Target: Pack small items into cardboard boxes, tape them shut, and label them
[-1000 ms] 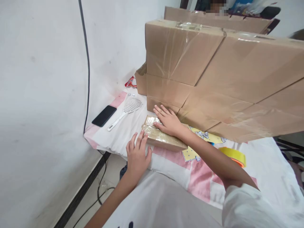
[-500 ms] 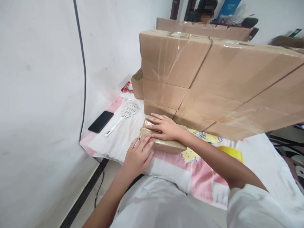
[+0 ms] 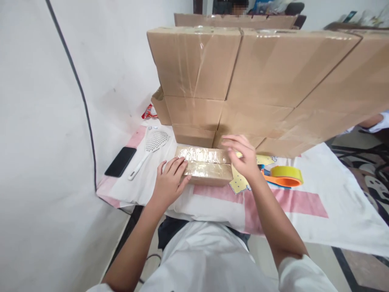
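Note:
In front of me a small cardboard box (image 3: 209,169) lies on the table, with shiny clear tape across its top. My left hand (image 3: 170,178) rests on the box's left end, fingers spread over the top edge and thumb against the front side. Just above the right end is my right hand (image 3: 241,156), its fingers loosely bent and apart, with nothing held in it. Whether its fingertips touch the box I cannot tell. To the right of that hand sits an orange tape dispenser (image 3: 281,179) with a roll of yellowish tape (image 3: 287,172).
A tall wall of taped cardboard (image 3: 258,73) stands behind the small box. On the left are a white slotted skimmer (image 3: 155,142), a black phone (image 3: 120,162) and a red wrapper (image 3: 148,112). Yellow patterned paper (image 3: 240,184) lies by the box. Another person's sleeve (image 3: 379,121) shows at right.
My right hand has moved right along the box from its left part and lifted, uncovering the taped top. My left hand stays at the left end. The camera view has shifted.

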`<action>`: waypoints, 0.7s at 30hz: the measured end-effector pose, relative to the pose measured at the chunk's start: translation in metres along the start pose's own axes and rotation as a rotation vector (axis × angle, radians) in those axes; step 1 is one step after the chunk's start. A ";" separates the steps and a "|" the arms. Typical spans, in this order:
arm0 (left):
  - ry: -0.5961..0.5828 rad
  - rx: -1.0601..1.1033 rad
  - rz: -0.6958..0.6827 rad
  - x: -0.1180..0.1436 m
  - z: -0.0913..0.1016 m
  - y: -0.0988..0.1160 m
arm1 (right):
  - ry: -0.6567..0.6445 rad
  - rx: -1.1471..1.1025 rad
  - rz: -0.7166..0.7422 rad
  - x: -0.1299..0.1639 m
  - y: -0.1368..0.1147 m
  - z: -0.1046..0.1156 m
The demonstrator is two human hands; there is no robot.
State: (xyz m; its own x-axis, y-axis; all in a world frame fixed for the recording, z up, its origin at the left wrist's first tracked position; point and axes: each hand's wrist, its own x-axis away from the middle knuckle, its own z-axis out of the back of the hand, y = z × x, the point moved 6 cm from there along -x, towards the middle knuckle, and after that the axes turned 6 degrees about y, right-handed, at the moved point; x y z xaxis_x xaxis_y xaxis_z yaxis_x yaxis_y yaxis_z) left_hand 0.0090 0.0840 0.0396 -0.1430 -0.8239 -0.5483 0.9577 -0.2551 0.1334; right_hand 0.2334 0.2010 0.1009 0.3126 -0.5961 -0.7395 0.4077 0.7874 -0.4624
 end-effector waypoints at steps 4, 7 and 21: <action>0.018 -0.003 -0.035 0.002 0.002 -0.005 | 0.411 0.152 -0.204 0.074 0.036 0.069; 0.052 -0.022 -0.064 0.006 -0.004 -0.012 | 0.722 0.341 -0.451 0.150 0.059 0.108; 0.196 0.516 -0.009 0.004 -0.029 -0.053 | 0.561 0.183 -0.750 0.218 0.081 0.090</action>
State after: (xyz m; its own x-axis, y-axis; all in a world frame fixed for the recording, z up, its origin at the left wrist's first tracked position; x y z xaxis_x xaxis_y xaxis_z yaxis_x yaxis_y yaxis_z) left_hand -0.0349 0.1092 0.0064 -0.0548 -0.7234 -0.6882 0.7030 -0.5174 0.4879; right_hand 0.4116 0.1212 -0.0535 -0.5227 -0.7361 -0.4300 0.4775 0.1651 -0.8630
